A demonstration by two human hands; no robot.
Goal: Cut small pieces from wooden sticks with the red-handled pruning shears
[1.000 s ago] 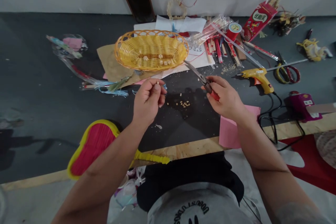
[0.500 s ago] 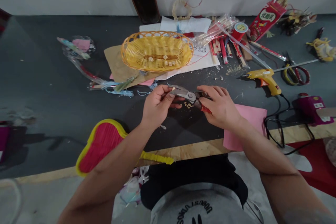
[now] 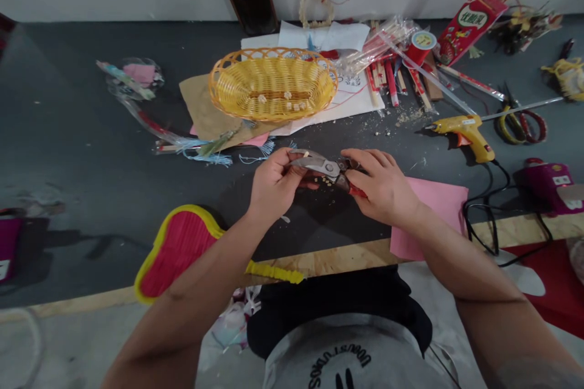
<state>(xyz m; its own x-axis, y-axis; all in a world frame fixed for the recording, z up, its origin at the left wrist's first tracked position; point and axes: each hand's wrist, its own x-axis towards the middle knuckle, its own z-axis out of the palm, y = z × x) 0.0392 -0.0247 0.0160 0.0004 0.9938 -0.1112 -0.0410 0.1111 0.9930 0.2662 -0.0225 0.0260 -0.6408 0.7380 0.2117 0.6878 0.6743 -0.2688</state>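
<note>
My right hand (image 3: 376,182) is closed round the red handles of a pair of pruning shears (image 3: 319,164), whose metal blades point left. In my left hand (image 3: 276,182) a short piece of thin wooden stick (image 3: 306,154) is pinched, its pale end showing at the blades. The rest of that stick is hidden by my fingers. Several small cut wooden bits (image 3: 327,181) lie on the dark table below the shears. Beyond my hands stands a yellow woven basket (image 3: 274,82) with a few small pale pieces inside.
At the right lie a yellow glue gun (image 3: 463,132), scissors (image 3: 520,124), a black cable and pink paper (image 3: 429,213). Bagged sticks (image 3: 381,51), a thread spool (image 3: 420,47) and a red carton (image 3: 472,24) are at the back. A red-and-yellow fan-like object (image 3: 177,249) lies near my left forearm.
The blades and my left fingers have shifted slightly, and the pale stick end sits a little farther right along the blades. The view has moved a little; both hands keep their hold.
</note>
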